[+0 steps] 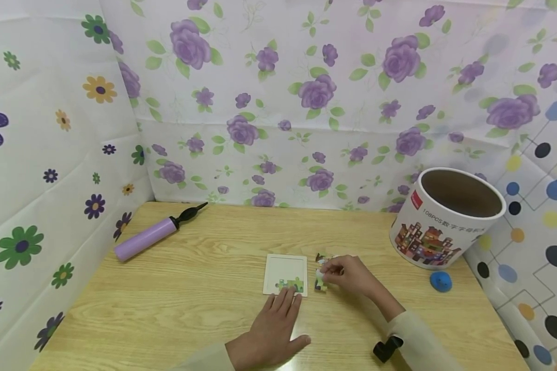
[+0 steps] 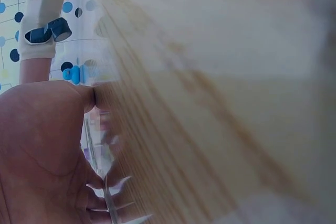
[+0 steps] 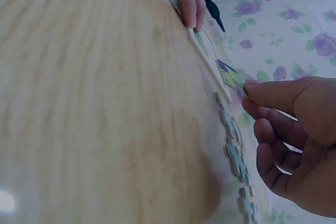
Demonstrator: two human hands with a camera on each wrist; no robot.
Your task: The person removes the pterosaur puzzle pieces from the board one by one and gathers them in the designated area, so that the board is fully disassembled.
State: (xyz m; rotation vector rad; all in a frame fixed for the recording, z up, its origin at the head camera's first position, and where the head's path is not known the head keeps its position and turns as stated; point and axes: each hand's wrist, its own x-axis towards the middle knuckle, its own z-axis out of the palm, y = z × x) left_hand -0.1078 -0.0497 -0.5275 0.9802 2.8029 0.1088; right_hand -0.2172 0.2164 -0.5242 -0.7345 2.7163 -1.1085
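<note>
A white puzzle tray point(image 1: 285, 264) lies on the wooden table, with a few green jigsaw pieces point(image 1: 298, 284) fitted along its lower edge. My left hand point(image 1: 278, 325) lies with fingers extended, its fingertips on the tray's near edge and touching the pieces. In the left wrist view its palm point(image 2: 42, 145) fills the lower left. My right hand point(image 1: 349, 274) is just right of the tray; the right wrist view shows its thumb and forefinger pinching a jigsaw piece point(image 3: 228, 74) in the air. Loose jigsaw pieces point(image 3: 233, 145) lie beside the tray, partly hidden by that hand in the head view.
A large white printed bucket point(image 1: 427, 234) stands at the back right, with a small blue toy point(image 1: 441, 281) in front of it. At the back left lies a purple hand pump point(image 1: 148, 238). Flowered and dotted cloths point(image 1: 278, 154) border the table.
</note>
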